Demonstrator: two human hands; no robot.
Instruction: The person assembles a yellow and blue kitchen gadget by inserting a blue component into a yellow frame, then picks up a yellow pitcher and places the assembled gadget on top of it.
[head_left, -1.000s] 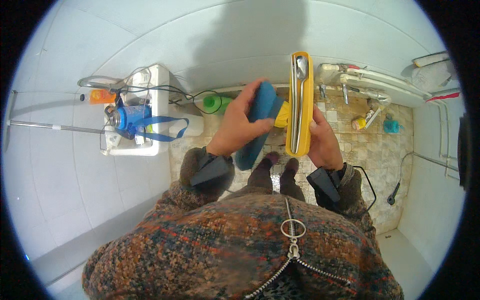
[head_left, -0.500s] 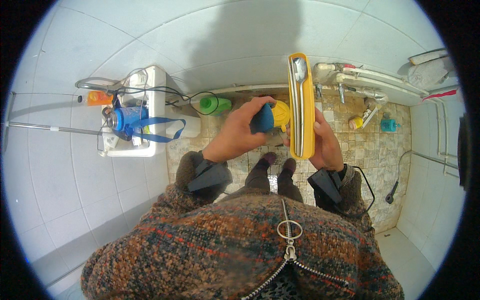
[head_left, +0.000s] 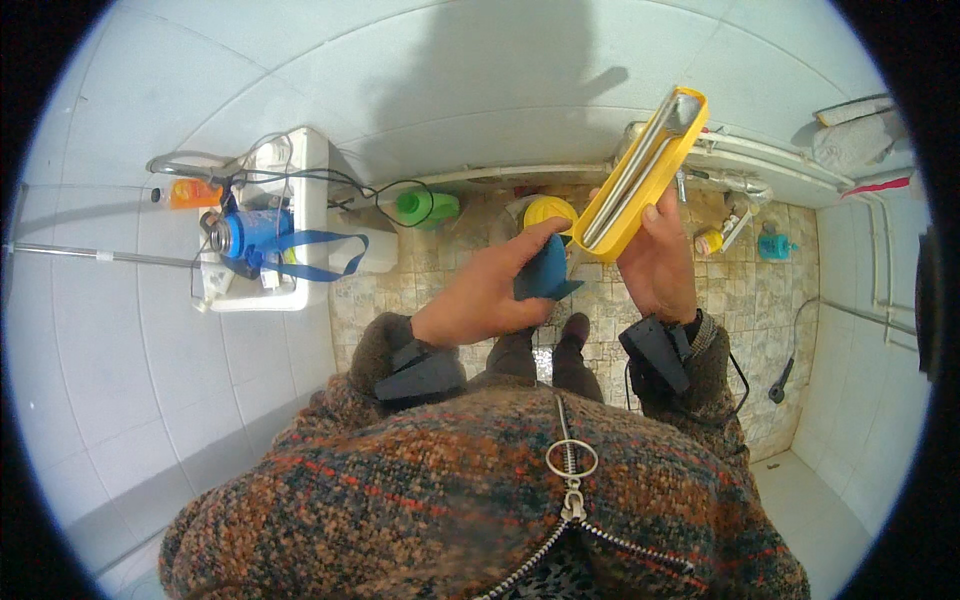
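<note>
My left hand (head_left: 487,290) is closed round a dark blue, curved piece (head_left: 541,272) with a pointed corner; I cannot make out what it is. My right hand (head_left: 660,255) grips a long, narrow yellow cutlery case (head_left: 628,218) along its right side. The case is open and tilted, its far end leaning to the right. Inside lie a metal spoon (head_left: 683,108) and slim silver utensils (head_left: 632,188). The case's near end is close to the blue piece. Just past my left fingertips shows a round yellow thing (head_left: 549,212), partly hidden by that hand.
At the left is a white sink (head_left: 318,200) holding a blue flask (head_left: 262,236) with a strap; an orange bottle (head_left: 195,193) is beside it. A green bottle (head_left: 425,207) stands on the tiled floor. Pipes (head_left: 740,158) line the wall; a teal bottle (head_left: 775,246) is at right.
The cutlery case has swung from nearly upright in the picture to a rightward slant, its far end going right. My left hand and the blue piece have dropped slightly nearer to me.
</note>
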